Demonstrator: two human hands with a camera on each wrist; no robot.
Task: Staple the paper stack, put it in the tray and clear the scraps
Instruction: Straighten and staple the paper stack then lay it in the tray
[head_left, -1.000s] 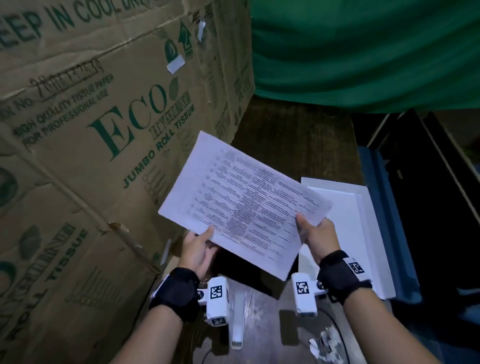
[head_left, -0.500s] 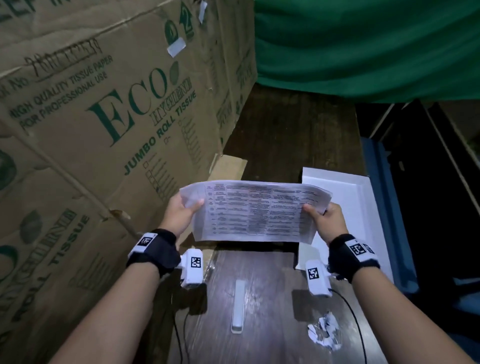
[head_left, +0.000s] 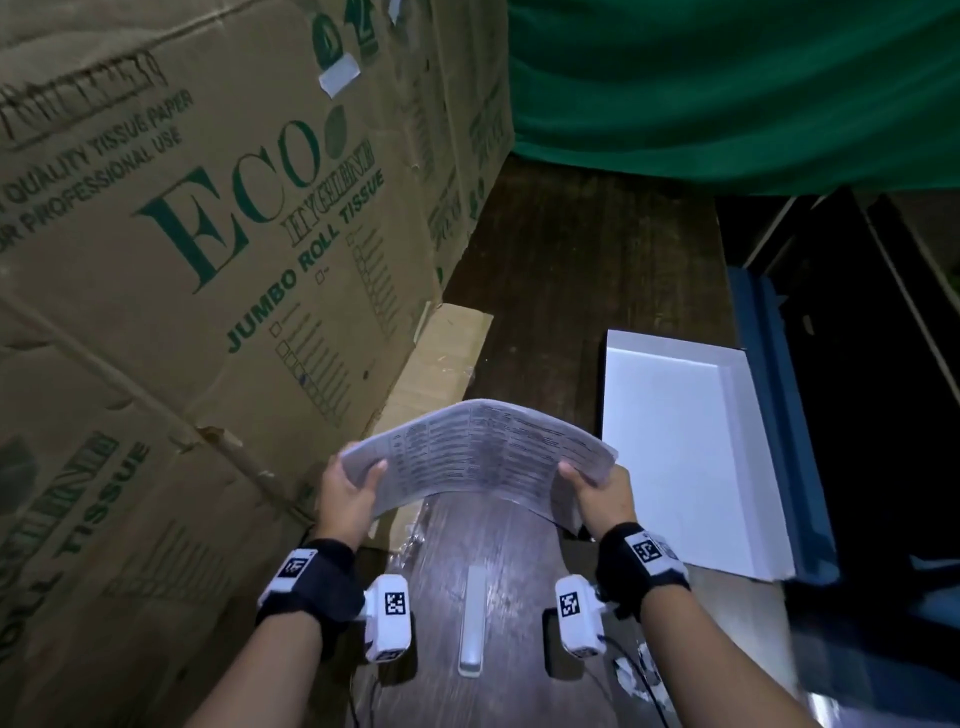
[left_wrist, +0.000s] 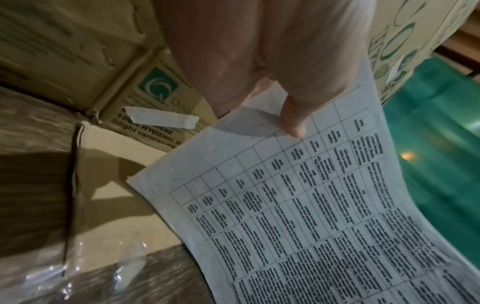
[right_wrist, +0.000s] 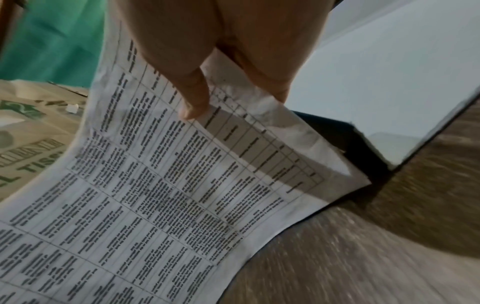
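The printed paper stack (head_left: 478, 457) arches upward over the dark wooden table, held at both short ends. My left hand (head_left: 350, 486) pinches its left end, thumb on top (left_wrist: 292, 121). My right hand (head_left: 597, 491) pinches the right end, thumb on the print (right_wrist: 194, 102). The sheets (left_wrist: 311, 216) (right_wrist: 155, 195) carry a printed table. A white stapler (head_left: 471, 621) lies on the table between my wrists, nearer me than the paper. The white tray (head_left: 675, 457) stands empty just right of the stack. Crumpled white scraps (head_left: 636, 675) lie near my right forearm.
Large cardboard boxes (head_left: 182, 260) wall off the left side, with a loose flap (head_left: 441, 364) lying on the table behind the paper. A green cloth (head_left: 727, 93) hangs at the back. The table's right edge drops off past the tray, beside a blue surface (head_left: 769, 415).
Both hands have lowered the stack from a raised, tilted hold toward the table and flattened it into an arch. The left hand shifted from the bottom edge to the left end.
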